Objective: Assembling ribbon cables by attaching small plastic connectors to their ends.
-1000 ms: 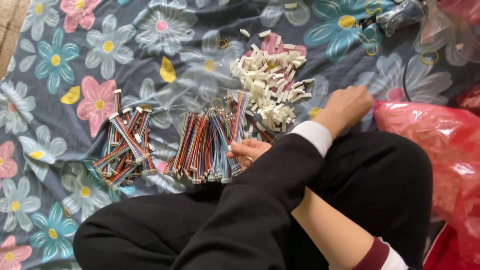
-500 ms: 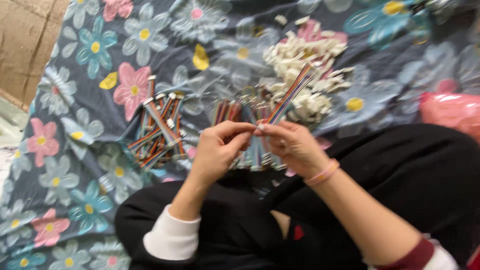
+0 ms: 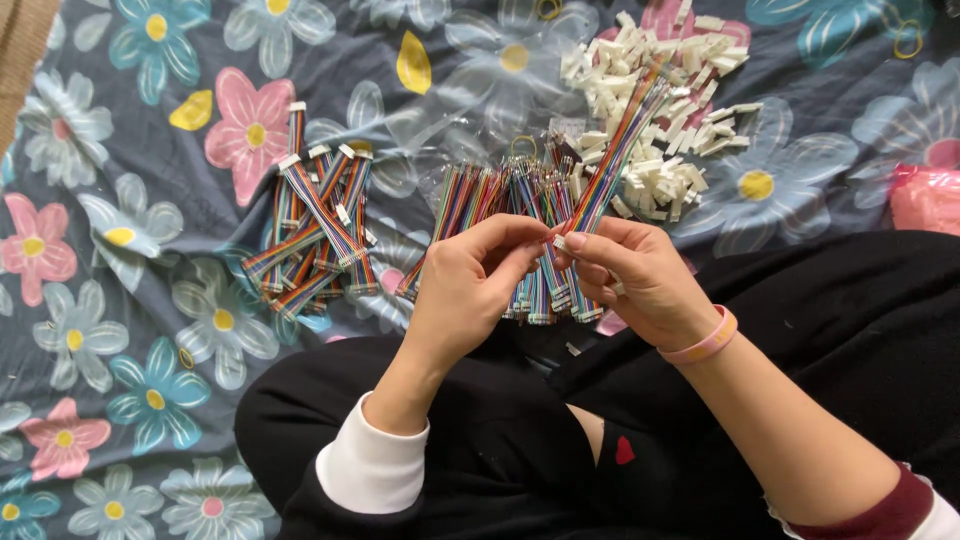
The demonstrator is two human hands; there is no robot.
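The fingers hide the cable's [image 3: 615,155] near end. The left hand [image 3: 470,285] and right hand [image 3: 640,275] pinch it there. It is a striped rainbow ribbon slanting up over white plugs [image 3: 665,110].

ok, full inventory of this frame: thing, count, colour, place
held ribbon cable: one, rainbow-striped, pinched between both hands, slanting up over the connector pile
loose ribbon cables: pile, too many to count, rainbow, cloth centre behind the hands
cables with connectors: pile, rainbow with white ends, cloth left of centre
plastic connector housings: heap, white, upper right
floral cloth: one, grey-blue with pink, blue, white flowers, under everything
plastic bag: one, pink, right edge
wristband: one, pink, right wrist
left hand: at cable's lower end
right hand: at cable's lower end
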